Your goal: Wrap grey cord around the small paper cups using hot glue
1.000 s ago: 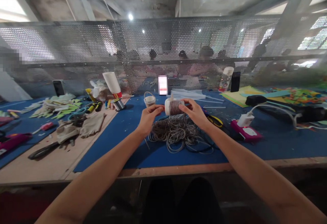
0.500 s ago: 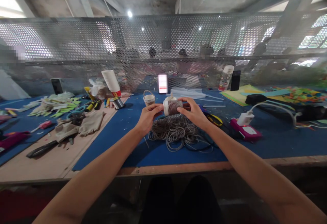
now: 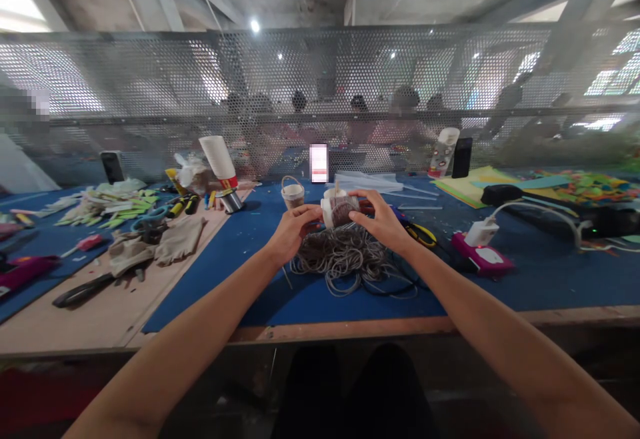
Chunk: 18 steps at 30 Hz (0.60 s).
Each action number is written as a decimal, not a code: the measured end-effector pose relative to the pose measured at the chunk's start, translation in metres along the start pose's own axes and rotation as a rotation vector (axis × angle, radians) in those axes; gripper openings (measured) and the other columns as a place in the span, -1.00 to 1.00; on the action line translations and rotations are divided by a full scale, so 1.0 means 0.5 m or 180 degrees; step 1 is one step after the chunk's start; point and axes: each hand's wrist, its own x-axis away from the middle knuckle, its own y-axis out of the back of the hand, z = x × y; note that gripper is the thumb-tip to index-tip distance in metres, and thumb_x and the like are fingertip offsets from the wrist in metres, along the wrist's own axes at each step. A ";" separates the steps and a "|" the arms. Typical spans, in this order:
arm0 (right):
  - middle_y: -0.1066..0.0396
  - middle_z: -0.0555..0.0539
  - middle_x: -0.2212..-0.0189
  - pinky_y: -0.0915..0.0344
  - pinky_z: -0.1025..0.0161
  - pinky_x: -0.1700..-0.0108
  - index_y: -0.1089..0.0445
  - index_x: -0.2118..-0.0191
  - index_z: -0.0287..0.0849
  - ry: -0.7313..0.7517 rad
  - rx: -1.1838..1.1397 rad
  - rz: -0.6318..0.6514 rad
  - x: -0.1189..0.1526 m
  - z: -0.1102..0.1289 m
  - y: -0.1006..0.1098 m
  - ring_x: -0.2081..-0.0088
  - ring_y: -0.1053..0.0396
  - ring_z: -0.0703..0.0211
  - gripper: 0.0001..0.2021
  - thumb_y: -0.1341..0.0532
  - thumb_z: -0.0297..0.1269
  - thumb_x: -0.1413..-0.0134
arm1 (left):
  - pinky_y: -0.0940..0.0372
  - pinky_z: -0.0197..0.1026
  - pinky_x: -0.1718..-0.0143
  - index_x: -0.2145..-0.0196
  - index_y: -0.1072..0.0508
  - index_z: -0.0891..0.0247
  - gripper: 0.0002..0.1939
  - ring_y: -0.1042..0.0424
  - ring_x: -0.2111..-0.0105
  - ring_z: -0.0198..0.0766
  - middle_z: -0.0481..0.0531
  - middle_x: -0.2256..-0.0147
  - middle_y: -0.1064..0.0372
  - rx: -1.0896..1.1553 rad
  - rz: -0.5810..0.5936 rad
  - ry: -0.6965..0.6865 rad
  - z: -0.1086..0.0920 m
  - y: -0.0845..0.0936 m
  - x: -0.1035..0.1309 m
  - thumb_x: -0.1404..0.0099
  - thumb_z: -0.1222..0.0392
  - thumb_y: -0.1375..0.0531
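Between my two hands is a white paper cup (image 3: 328, 212), lying on its side and partly wrapped in grey-brown cord. My left hand (image 3: 293, 229) pinches its left end with thumb and fingers. Around the wrapped right part curl the fingers of my right hand (image 3: 377, 217). Directly below lies a loose, tangled heap of grey cord (image 3: 345, 262) on the blue mat (image 3: 215, 285). Just behind my left hand stands a small white cup with a thin looped handle (image 3: 293, 193), its lower part wrapped in cord.
A leaning stack of paper cups (image 3: 218, 159) stands back left. Fabric gloves (image 3: 180, 240) and a black-handled tool (image 3: 83, 292) lie at left. Yellow-handled scissors (image 3: 423, 234) and a magenta power box (image 3: 480, 255) sit at right. A lit phone (image 3: 319, 164) leans on the perforated screen.
The held cup has turned slightly between my fingers. Both hands stay in nearly the same place, and the view has shifted a little.
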 end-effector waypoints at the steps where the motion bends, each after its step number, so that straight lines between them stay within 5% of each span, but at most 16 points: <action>1: -0.28 -0.12 -0.09 -0.32 -0.03 -0.15 -0.34 -0.08 0.01 -0.0002 0.0009 0.0004 0.000 0.001 0.000 -0.01 -0.37 0.01 -0.63 -0.23 -0.20 -0.12 | -0.29 -0.24 0.25 0.35 -0.60 0.29 -0.78 -0.41 0.33 -0.30 0.04 0.34 -0.49 0.0000 0.0008 -0.0003 0.000 0.000 0.000 -0.10 0.09 -0.40; 18: -0.36 -0.07 -0.06 -0.26 -0.08 -0.21 -0.39 -0.05 0.10 0.0611 0.0429 -0.0206 -0.001 0.009 -0.002 -0.14 -0.30 -0.03 -0.70 -0.24 -0.21 -0.19 | -0.30 -0.24 0.23 0.39 -0.60 0.27 -0.81 -0.41 0.33 -0.31 0.02 0.35 -0.48 -0.0116 -0.0005 -0.0071 -0.003 -0.003 0.002 -0.06 0.12 -0.42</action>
